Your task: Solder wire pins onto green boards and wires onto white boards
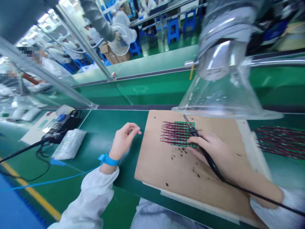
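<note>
My right hand [212, 148] grips a soldering iron [193, 131], its metal tip pointing up and away. Beneath the iron, a green circuit board panel [184, 123] lies on a brown cardboard sheet [152, 165], with rows of dark red wires [166, 132] sticking out to its left. Just left of the cardboard, my left hand [126, 135] is closed in a pinch above the green bench. From its fingertips pokes a thin dark red piece of wire [142, 124]. A blue wrist strap [109, 159] circles my left wrist, and its cord runs off to the left.
A clear fume hood [221, 95] hangs over the board's far side. More wired boards [282, 141] lie at the right. On the left are a bubble-wrap packet [69, 144] and a black soldering station [63, 124] with cables. Dark specks [182, 151] dot the cardboard. People sit at benches beyond.
</note>
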Motion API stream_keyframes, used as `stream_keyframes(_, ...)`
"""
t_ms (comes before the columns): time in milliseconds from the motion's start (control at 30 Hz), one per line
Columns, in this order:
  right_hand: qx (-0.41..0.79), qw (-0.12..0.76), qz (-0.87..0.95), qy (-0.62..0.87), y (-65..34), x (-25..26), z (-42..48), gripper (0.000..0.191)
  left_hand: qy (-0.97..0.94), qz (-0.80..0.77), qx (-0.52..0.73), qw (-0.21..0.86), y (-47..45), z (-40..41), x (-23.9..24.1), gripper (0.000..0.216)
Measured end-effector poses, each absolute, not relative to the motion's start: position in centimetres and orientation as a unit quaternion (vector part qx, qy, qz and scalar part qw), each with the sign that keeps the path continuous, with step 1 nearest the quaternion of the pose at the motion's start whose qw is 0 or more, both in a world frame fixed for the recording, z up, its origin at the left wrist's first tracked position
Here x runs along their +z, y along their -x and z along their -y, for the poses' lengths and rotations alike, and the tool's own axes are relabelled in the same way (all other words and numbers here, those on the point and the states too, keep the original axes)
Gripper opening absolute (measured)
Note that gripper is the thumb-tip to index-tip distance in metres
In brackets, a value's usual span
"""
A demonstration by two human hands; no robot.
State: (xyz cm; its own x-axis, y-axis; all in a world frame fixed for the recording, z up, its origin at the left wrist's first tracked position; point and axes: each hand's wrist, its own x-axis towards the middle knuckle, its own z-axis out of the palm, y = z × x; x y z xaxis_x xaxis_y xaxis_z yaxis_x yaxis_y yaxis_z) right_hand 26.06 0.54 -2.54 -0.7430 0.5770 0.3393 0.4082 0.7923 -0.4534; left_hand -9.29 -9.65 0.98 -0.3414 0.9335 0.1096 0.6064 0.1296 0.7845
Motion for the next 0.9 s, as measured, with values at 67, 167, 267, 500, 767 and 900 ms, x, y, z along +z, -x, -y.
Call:
stream_keyframes(67,0.195,0.254,0.906,0.278,-27.2,-1.8,-0.5,0.019,-0.586,-0.678,0.37,0.244,6.5,8.5,1.1,0.03)
stream_keyframes(167,0.21,0.259,0.897,0.289,-29.5,-0.6,-0.6,0.026,-0.675,-0.608,0.332,0.254,2.7,6.6,1.3,0.031)
stream_keyframes(267,0.209,0.272,0.883,0.319,-31.4,-0.2,-0.5,0.026,-0.732,-0.545,0.318,0.255,-0.1,4.7,1.3,0.023)
stream_keyframes(500,0.334,0.395,0.732,0.445,-32.5,-1.6,-0.5,0.038,-0.808,-0.507,0.212,0.213,-3.2,2.5,0.9,0.016)
stream_keyframes(767,0.424,0.484,0.639,0.421,-32.4,-1.2,-0.8,0.021,-0.806,-0.512,0.234,0.184,-3.7,3.3,0.3,0.012)
stream_keyframes(900,0.461,0.451,0.652,0.399,-32.5,-1.4,-0.4,0.016,-0.804,-0.524,0.21,0.186,-3.6,3.6,-0.2,0.01)
